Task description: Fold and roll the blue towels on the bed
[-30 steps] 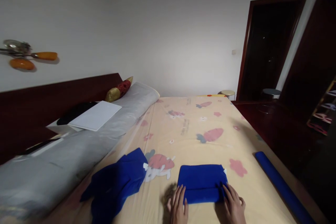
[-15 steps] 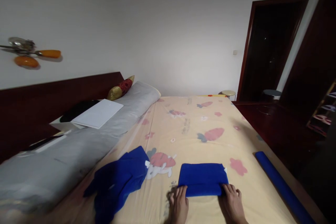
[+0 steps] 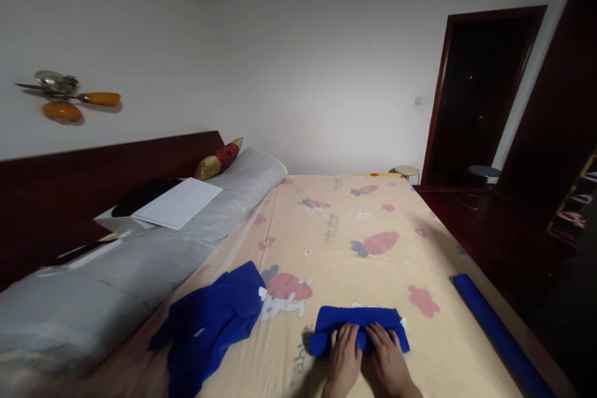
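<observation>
Left of the folded blue cloth (image 3: 359, 328), a crumpled blue garment (image 3: 212, 320) is lying on the cream cartoon-print bedsheet (image 3: 354, 236). The left hand (image 3: 344, 356) and right hand (image 3: 385, 360) are pressing flat, fingers spread, on the cloth; even pressure should be keeping its roll tight. Right of it, a blue foam tube (image 3: 501, 336) is lying.

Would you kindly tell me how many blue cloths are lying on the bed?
2: one folded cloth under both hands near the front edge, and one crumpled cloth to its left beside the grey bolster. More may lie out of view.
</observation>
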Action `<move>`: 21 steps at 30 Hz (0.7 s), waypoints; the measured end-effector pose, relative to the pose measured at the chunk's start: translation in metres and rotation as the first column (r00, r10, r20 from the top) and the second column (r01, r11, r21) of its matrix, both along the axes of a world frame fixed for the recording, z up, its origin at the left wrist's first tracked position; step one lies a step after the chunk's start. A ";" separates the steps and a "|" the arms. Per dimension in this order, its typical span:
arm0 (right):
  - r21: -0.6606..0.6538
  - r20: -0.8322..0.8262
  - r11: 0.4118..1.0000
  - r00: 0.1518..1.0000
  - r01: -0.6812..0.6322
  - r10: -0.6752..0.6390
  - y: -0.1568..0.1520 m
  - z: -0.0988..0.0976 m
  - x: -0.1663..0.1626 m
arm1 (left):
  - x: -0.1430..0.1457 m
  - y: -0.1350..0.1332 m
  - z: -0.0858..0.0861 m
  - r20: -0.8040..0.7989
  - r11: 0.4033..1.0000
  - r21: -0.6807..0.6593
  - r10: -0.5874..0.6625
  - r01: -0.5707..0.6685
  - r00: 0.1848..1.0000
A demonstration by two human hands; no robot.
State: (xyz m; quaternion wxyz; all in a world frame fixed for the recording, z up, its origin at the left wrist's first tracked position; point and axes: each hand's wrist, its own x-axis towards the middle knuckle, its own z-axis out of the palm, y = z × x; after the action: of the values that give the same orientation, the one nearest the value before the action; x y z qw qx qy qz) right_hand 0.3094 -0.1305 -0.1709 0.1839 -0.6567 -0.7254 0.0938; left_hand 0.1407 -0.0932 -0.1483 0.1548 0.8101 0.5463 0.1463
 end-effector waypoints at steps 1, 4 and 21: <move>0.002 -0.038 1.000 0.999 -0.021 0.021 0.000 -0.001 -0.005 | 0.003 -0.002 -0.002 0.004 0.998 0.008 -0.055 0.055 0.998; -0.010 -0.084 1.000 0.996 -0.006 0.005 0.000 -0.007 0.000 | -0.005 -0.001 -0.004 -0.027 0.987 0.057 -0.146 0.148 0.989; 0.048 -0.076 0.999 0.997 -0.012 0.016 0.009 -0.007 -0.016 | 0.003 0.007 -0.021 -0.011 0.997 0.020 -0.071 0.071 0.997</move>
State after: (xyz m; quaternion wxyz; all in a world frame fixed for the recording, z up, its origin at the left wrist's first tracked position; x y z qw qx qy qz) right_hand 0.2931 -0.1216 -0.1775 0.2263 -0.6430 -0.7245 0.1026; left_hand 0.1438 -0.0860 -0.1698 0.1486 0.8313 0.5164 0.1422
